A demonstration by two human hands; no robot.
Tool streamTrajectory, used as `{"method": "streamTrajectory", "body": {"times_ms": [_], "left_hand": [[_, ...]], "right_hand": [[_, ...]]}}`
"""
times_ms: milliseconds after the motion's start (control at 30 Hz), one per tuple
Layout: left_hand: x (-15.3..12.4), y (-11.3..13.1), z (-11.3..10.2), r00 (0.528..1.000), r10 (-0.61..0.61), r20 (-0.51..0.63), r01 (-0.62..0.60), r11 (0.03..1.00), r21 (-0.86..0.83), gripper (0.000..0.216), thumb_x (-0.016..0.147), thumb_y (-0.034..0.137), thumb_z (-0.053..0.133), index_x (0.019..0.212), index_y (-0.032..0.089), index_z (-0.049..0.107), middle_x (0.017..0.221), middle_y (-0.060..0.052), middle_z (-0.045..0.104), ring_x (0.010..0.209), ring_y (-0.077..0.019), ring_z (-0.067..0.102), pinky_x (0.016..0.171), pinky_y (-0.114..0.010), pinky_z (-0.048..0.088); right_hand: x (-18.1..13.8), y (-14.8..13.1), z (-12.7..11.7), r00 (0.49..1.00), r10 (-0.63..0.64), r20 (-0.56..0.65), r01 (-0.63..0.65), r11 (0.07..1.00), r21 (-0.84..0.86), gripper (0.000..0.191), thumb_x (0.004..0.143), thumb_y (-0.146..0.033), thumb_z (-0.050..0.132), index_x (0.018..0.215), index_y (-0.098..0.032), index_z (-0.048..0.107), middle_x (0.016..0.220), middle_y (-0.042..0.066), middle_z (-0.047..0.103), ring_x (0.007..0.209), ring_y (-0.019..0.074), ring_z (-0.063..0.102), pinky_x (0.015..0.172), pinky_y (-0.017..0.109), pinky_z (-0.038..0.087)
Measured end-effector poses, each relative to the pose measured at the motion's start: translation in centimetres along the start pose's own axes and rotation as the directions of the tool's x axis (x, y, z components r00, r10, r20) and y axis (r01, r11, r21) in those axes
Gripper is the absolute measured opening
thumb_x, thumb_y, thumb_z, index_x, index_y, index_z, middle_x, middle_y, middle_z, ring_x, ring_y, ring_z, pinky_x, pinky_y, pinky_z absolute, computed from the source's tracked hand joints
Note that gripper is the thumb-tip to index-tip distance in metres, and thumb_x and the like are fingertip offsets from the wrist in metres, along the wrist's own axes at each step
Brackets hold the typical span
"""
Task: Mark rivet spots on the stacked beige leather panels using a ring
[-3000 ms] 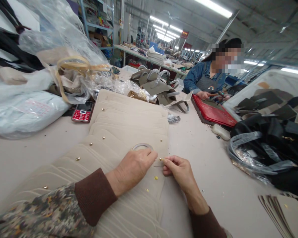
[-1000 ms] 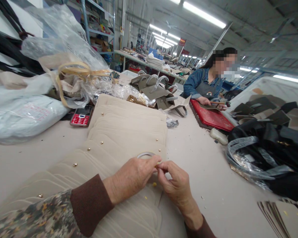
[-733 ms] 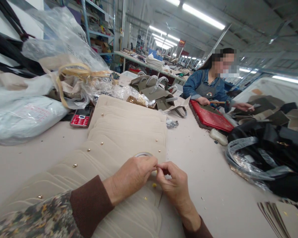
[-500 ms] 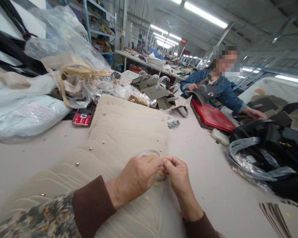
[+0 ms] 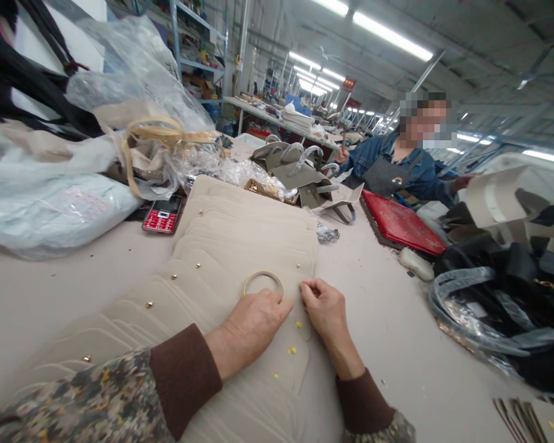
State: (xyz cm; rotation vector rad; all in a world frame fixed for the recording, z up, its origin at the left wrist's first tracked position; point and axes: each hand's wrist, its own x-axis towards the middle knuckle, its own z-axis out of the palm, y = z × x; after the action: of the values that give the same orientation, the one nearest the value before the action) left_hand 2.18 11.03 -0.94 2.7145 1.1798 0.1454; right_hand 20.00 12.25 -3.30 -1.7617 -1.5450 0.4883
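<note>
A thin roll of yellowish tape (image 5: pixel 264 275) stands up out of my left hand (image 5: pixel 253 329), whose fingers are wrapped round its lower part. Just to the right, my right hand (image 5: pixel 325 307) is closed in a pinch at the edge of the panels; whatever lies between its fingertips is too small to make out. Beneath both hands spread overlapping beige panels (image 5: pixel 240 231), several bearing small metal studs (image 5: pixel 149 304). Small yellow pieces (image 5: pixel 292 351) stick to the panels below my hands.
A red-keyed phone (image 5: pixel 161 216) and plastic-wrapped bundles (image 5: pixel 55 212) lie left. Grey-green bag parts (image 5: pixel 300 172) stand behind the panels. A co-worker (image 5: pixel 392 160) is beyond a red pad (image 5: pixel 401 224). Black bags (image 5: pixel 503 301) fill the right, with stacked pieces (image 5: pixel 530 415) at lower right.
My hands have drawn apart; the left moved left with the tape roll, now upright. The co-worker has raised one hand and lifted a beige piece at the right.
</note>
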Motion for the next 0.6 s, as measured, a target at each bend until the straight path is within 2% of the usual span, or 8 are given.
{"method": "streamTrajectory", "body": {"times_ms": [100, 200, 333, 400, 600], "left_hand": [[0.0, 0.0, 0.0, 1.0, 0.003, 0.01, -0.003, 1.0, 0.01, 0.016, 0.093, 0.007, 0.043, 0.096, 0.018, 0.055, 0.092, -0.006, 0.063, 0.084, -0.0216, 0.061, 0.07, -0.033, 0.052], [0.0, -0.1, -0.2, 1.0, 0.014, 0.014, -0.014, 1.0, 0.022, 0.017, 0.092, 0.006, 0.043, 0.097, 0.018, 0.055, 0.093, -0.007, 0.063, 0.086, -0.0232, 0.06, 0.068, -0.033, 0.052], [-0.1, -0.1, -0.6, 1.0, 0.011, 0.013, -0.011, 1.0, 0.016, 0.018, 0.091, 0.005, 0.043, 0.095, 0.017, 0.056, 0.093, -0.008, 0.062, 0.089, -0.0251, 0.057, 0.067, -0.034, 0.05], [-0.1, -0.1, -0.6, 1.0, 0.009, 0.01, -0.009, 1.0, 0.015, 0.019, 0.091, 0.004, 0.043, 0.094, 0.017, 0.056, 0.092, -0.008, 0.062, 0.089, -0.0252, 0.056, 0.067, -0.034, 0.049], [0.1, -0.3, -0.1, 1.0, 0.019, -0.015, -0.019, 1.0, 0.022, 0.017, 0.09, 0.005, 0.044, 0.092, 0.017, 0.055, 0.091, -0.009, 0.061, 0.086, -0.0247, 0.056, 0.073, -0.038, 0.047]], "right_hand": [[0.3, 0.1, 0.0, 0.999, -0.028, -0.016, 0.027, 0.996, -0.081, 0.021, 0.081, -0.034, 0.056, 0.083, -0.018, 0.069, 0.071, 0.006, 0.074, 0.065, 0.02, 0.068, 0.065, 0.03, 0.051], [0.1, 0.3, -0.1, 0.999, 0.038, -0.032, -0.039, 0.999, -0.029, 0.029, 0.079, -0.037, 0.06, 0.099, -0.016, 0.064, 0.062, 0.001, 0.068, 0.057, 0.0191, 0.066, 0.055, 0.028, 0.05], [-0.7, 0.8, -0.5, 0.985, 0.169, 0.023, -0.17, 0.967, 0.188, 0.03, 0.082, -0.046, 0.059, 0.086, -0.017, 0.064, 0.058, 0.001, 0.065, 0.048, 0.0165, 0.062, 0.048, 0.026, 0.05], [-1.1, 0.8, -0.7, 0.987, 0.158, 0.037, -0.163, 0.963, 0.214, 0.031, 0.082, -0.047, 0.06, 0.083, -0.017, 0.067, 0.058, 0.001, 0.066, 0.05, 0.0167, 0.063, 0.05, 0.026, 0.051], [-0.9, 0.2, -0.4, 1.0, 0.009, -0.025, -0.01, 0.998, -0.062, 0.03, 0.083, -0.042, 0.058, 0.074, -0.018, 0.074, 0.055, 0.003, 0.068, 0.053, 0.0184, 0.063, 0.055, 0.027, 0.048]]}}
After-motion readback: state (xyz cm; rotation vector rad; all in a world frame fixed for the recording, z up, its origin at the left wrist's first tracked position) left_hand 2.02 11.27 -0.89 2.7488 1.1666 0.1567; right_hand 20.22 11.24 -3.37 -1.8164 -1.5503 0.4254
